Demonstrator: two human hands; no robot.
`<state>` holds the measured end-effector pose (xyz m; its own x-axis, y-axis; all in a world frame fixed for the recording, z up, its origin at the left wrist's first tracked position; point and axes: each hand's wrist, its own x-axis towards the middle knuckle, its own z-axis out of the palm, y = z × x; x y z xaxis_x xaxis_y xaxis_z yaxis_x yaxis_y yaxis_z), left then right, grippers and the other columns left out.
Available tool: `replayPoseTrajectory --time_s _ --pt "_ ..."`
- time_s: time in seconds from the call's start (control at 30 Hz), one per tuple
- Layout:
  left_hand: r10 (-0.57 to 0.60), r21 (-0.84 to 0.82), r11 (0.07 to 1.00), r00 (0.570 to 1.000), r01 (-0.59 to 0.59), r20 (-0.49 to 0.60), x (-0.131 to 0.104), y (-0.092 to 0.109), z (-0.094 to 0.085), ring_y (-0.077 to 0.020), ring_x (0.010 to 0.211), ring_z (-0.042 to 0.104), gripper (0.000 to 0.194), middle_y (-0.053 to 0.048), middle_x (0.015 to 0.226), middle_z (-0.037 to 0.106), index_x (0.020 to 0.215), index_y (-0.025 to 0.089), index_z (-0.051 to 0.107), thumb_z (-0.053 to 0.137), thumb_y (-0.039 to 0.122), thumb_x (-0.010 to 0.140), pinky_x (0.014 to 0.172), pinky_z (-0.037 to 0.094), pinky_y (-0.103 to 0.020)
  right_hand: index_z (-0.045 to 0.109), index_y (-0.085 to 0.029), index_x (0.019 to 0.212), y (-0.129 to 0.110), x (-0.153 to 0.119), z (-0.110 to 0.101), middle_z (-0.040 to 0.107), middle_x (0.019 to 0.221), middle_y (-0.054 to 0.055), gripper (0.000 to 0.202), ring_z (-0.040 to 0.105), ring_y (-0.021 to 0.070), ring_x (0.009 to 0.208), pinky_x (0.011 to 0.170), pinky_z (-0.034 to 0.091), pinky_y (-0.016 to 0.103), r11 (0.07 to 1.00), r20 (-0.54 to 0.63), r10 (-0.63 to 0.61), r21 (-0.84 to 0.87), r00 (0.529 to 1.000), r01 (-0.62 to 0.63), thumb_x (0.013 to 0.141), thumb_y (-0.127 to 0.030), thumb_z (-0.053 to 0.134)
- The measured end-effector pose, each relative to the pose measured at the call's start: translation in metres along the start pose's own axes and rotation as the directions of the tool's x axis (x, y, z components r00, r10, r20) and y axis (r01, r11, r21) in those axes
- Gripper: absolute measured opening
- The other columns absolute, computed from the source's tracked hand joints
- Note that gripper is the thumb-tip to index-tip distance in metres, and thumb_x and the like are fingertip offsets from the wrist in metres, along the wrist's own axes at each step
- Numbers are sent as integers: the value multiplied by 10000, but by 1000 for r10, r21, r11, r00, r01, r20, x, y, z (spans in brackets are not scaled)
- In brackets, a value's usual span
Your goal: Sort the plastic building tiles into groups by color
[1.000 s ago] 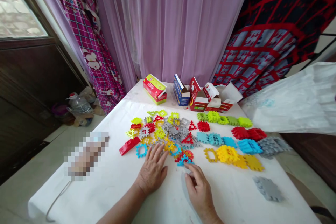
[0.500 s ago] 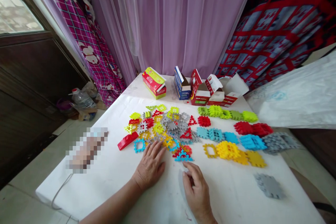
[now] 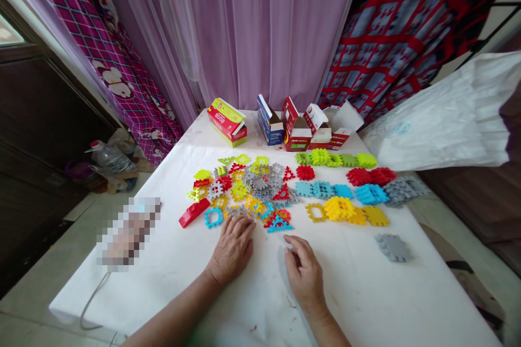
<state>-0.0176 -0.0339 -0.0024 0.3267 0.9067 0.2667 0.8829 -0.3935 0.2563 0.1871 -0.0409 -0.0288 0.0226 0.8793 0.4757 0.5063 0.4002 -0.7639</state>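
My left hand [image 3: 233,246] lies palm down on the white table, fingers stretched out. Its fingertips reach the near edge of a mixed heap of plastic interlocking building pieces [image 3: 260,187] in grey, red, yellow, blue and lime. My right hand [image 3: 305,274] rests on its side to the right, loosely curled, with a gap between thumb and index finger and nothing visible in it. Just beyond it lies a blue triangular piece [image 3: 280,224]. Left of my left hand's fingertips are a blue square frame piece [image 3: 214,217] and a red block [image 3: 194,213].
Sorted rows stand at the right: lime pieces [image 3: 334,159], red pieces [image 3: 370,175], blue pieces [image 3: 371,194], yellow pieces [image 3: 340,209] and grey pieces [image 3: 402,191]. A separate grey stack [image 3: 393,248] lies nearer. Several small cartons, including a blue carton [image 3: 270,126], line the back edge.
The camera view has shifted, so the table's things appear higher and further left. Both hands stay nearly where they were, and no piece has visibly been moved.
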Motion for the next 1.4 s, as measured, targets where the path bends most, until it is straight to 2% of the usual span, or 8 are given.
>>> replayPoseTrajectory --time_s 0.23,0.4,0.53,0.67,0.93,1.13,1.27,1.4 --pt "-24 20 999 996 25 -81 -6 2 3 -250 1303 432 321 -111 1342 546 1142 205 603 447 152 867 1131 286 -491 655 -192 1007 3 -2 0 685 941 89 236 664 179 833 677 562 265 1000 20 14 5 1000 -14 886 -211 452" --pt "-111 69 990 974 127 -198 -9 -5 14 -286 1344 396 409 -157 1395 509 1289 167 513 485 207 883 1115 298 -511 660 -194 967 5 -2 3 691 908 75 230 666 170 818 680 559 258 1000 16 -9 -2 1000 9 872 -207 451" --pt "-173 114 974 965 197 -196 -6 -9 19 -345 1375 352 474 -189 1463 427 1333 178 497 547 295 876 1083 320 -553 663 -198 950 5 -1 4 694 895 64 232 668 166 807 686 555 255 999 14 -39 -4 999 39 851 -181 454" --pt "-184 115 972 965 207 -188 -5 -8 18 -351 1371 357 466 -198 1461 429 1307 171 518 570 311 865 1085 316 -556 669 -204 937 5 0 3 697 882 60 245 670 169 803 719 557 268 998 34 -59 -25 998 60 837 -164 449" --pt "-137 30 989 973 145 -185 -7 -12 20 -326 1332 411 388 -135 1377 539 1275 204 529 523 238 888 1076 321 -579 679 -202 895 1 -1 3 699 860 51 248 674 171 802 749 549 273 992 54 -80 -90 995 85 832 -142 446" --pt "-183 -121 981 929 152 -320 -3 -23 24 -277 1240 513 187 -129 1246 618 1024 192 631 479 207 916 1032 424 -495 676 -207 886 0 -1 4 699 853 48 253 673 170 806 750 544 273 989 64 -84 -113 994 91 838 -134 438" --pt "-243 -212 961 906 177 -346 -1 -28 24 -272 1177 563 117 -136 1215 632 903 192 634 520 217 896 998 462 -482 676 -203 897 0 -1 4 696 860 45 252 672 170 809 748 541 275 989 75 -86 -116 993 94 834 -125 445" --pt "-284 -293 939 887 180 -364 -1 -29 25 -263 1129 596 103 -131 1192 644 869 201 623 525 226 887 970 487 -476 677 -207 897 0 -1 4 696 859 45 255 671 170 810 748 542 274 990 77 -88 -107 993 96 832 -120 446"
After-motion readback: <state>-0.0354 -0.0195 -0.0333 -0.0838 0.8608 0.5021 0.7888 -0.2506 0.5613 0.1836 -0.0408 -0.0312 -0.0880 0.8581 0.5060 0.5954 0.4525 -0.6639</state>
